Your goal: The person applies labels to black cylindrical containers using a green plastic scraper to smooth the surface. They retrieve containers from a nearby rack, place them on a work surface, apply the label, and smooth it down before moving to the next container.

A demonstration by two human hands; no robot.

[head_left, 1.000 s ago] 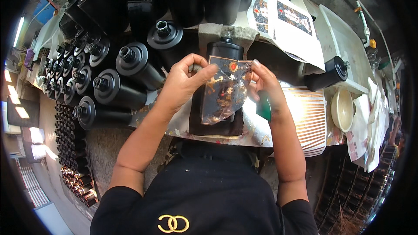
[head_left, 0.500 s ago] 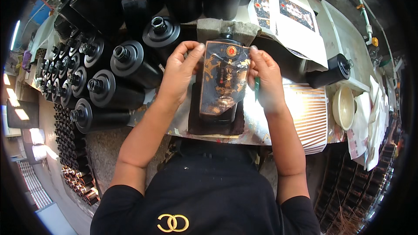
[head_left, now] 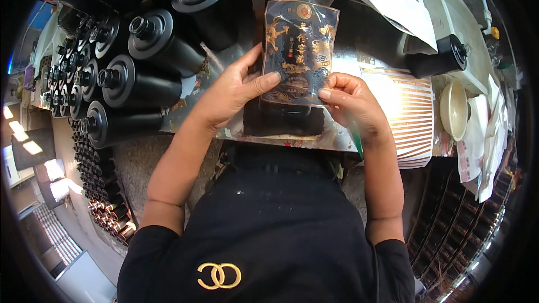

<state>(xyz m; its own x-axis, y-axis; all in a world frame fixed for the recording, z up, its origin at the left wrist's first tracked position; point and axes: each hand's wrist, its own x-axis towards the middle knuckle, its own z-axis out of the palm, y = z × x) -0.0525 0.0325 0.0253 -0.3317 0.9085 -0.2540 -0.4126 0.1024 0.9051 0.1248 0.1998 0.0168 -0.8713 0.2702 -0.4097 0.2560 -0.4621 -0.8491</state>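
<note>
Fingers (head_left: 343, 82) of the right hand (head_left: 362, 106) pinch a gold-printed film (head_left: 297, 50)

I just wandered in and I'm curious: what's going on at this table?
A person has a clear printed film with gold figures over a black bottle, neck pointing away, on a dark cloth. The left hand has its thumb on the film's left side; the right hand pinches its lower right corner and has a green tool tucked in it. I can't tell whether the film is stuck down. More black bottles lie to the left.
</note>
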